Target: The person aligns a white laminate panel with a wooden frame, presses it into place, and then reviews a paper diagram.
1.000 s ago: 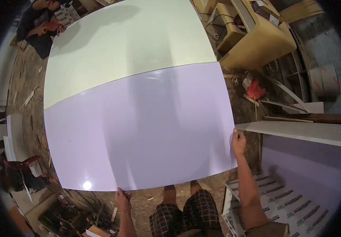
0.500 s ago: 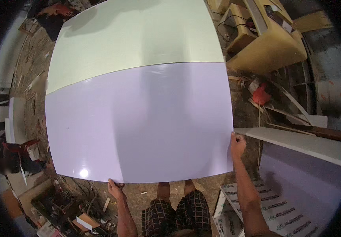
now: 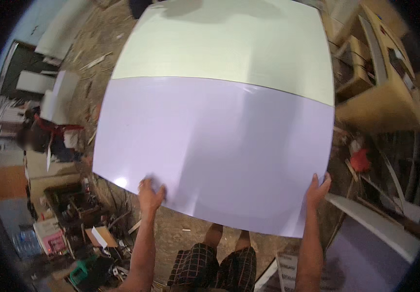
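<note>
A large glossy panel (image 3: 142, 131) spreads before me, its near part lilac. A pale cream-green section (image 3: 210, 48) lies beyond a straight seam; I cannot tell whether it is a separate sheet. My left hand (image 3: 150, 195) is open over the near edge, thumb and fingers apart, the fingertips slightly blurred. At the right edge, my right hand (image 3: 318, 191) straddles the lilac panel, thumb on top and fingers along the outer side. What supports the panel is hidden beneath it.
Yellowish furniture (image 3: 380, 104) stands at the far right, near a red object (image 3: 360, 160). A white-edged lilac board (image 3: 365, 253) is at my right. Tools and clutter (image 3: 73, 204) fill the lower left, including a green tool (image 3: 79, 272). A blurred person (image 3: 39, 134) is at left.
The panel appears turned clockwise and shifted right in view. My left hand has gone from gripping the near edge to lying open over it. My right hand remains at the right edge.
</note>
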The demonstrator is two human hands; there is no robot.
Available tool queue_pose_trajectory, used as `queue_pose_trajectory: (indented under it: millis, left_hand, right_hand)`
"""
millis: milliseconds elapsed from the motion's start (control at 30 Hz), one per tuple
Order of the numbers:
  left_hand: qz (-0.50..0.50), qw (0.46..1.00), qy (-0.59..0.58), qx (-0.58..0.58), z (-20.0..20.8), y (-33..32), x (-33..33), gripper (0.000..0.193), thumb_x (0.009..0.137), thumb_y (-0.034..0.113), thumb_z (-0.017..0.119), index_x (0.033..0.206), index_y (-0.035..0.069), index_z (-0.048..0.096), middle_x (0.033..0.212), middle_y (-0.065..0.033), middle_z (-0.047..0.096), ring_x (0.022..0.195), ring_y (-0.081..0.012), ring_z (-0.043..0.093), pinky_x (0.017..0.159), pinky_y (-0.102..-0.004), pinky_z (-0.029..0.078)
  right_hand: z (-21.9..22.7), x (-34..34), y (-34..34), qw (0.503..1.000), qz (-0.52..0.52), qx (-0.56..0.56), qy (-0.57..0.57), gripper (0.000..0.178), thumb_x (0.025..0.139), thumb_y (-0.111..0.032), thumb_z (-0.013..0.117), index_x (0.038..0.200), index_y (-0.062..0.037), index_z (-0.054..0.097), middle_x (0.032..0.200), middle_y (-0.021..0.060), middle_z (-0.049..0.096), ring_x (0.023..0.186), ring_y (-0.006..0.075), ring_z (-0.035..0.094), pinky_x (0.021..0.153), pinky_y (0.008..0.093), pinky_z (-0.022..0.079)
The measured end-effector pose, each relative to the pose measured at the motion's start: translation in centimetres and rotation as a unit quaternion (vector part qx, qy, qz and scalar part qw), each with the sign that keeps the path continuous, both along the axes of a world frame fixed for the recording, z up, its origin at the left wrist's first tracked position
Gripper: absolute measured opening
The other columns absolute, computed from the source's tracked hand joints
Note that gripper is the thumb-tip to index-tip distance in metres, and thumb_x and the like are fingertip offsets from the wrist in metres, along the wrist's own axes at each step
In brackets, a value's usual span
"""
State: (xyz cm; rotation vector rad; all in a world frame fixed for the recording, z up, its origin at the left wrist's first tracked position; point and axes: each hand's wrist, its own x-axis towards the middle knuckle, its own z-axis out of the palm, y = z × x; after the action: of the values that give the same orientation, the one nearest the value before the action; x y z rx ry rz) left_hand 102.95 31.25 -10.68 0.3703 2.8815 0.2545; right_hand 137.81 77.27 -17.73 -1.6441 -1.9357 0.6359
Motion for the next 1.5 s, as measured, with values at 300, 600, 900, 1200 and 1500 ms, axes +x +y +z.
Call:
queue_pose_trajectory:
  millis: [300, 600, 900, 1200, 1500]
  left_hand:
    - [-0.095, 0.994, 0.057, 0.011, -5.2, 15.5, -11.0, 0.069, 0.093, 0.046, 0.045, 0.152, 0.013, 0.029, 0.158, -0.018, 0.022, 0.146, -0.0419, 0.014, 0.116, -0.0568, 0.016]
    - [-0.348, 0.931, 0.092, 0.053, -6.7, 33.5, -16.8, 0.06, 0.098, 0.038, 0.042, 0.15, 0.011, 0.031, 0.158, -0.013, 0.024, 0.145, -0.0383, 0.02, 0.117, -0.0548, 0.019]
    - [-0.457, 0.872, 0.092, 0.151, -6.9, 44.1, -10.0, 0.048, 0.099, 0.029, 0.047, 0.14, 0.005, 0.046, 0.15, -0.0076, 0.04, 0.14, -0.0285, 0.034, 0.116, -0.0449, 0.027]
    - [-0.51, 0.853, 0.07, 0.081, -6.5, 47.0, -11.6, 0.038, 0.095, 0.026, 0.054, 0.126, 0.006, 0.058, 0.142, -0.0107, 0.05, 0.131, -0.0304, 0.047, 0.111, -0.0432, 0.036]
    - [-0.605, 0.791, -0.041, 0.087, -4.5, 59.3, -6.8, 0.041, 0.09, 0.028, 0.063, 0.13, 0.019, 0.059, 0.148, -0.0036, 0.044, 0.14, -0.0305, 0.036, 0.114, -0.0462, 0.031]
  right_hand:
    - [-0.3, -5.5, 6.5, 0.996, 0.083, 0.01, -0.035, 0.062, 0.097, -0.031, 0.057, 0.146, -0.0013, 0.034, 0.148, 0.0247, 0.037, 0.138, 0.0381, 0.036, 0.111, 0.0448, 0.034]
    - [1.2, -7.6, 6.5, 0.996, 0.018, -0.046, -0.069, 0.062, 0.097, -0.035, 0.055, 0.147, -0.0036, 0.034, 0.148, 0.0211, 0.04, 0.136, 0.0372, 0.039, 0.11, 0.0433, 0.034]
    - [0.3, -7.0, 7.0, 0.997, 0.007, -0.04, -0.065, 0.06, 0.097, -0.032, 0.056, 0.146, -0.0033, 0.035, 0.146, 0.023, 0.041, 0.136, 0.037, 0.04, 0.11, 0.0445, 0.036]
    - [3.1, -9.7, 5.6, 0.987, -0.026, -0.102, -0.118, 0.062, 0.096, -0.034, 0.058, 0.146, -0.004, 0.035, 0.142, 0.0213, 0.045, 0.13, 0.0362, 0.045, 0.106, 0.0453, 0.041]
    - [0.1, -6.0, 7.3, 0.992, -0.019, -0.065, -0.108, 0.059, 0.096, -0.033, 0.057, 0.145, -0.0062, 0.038, 0.142, 0.0195, 0.045, 0.13, 0.0348, 0.044, 0.107, 0.0431, 0.037]
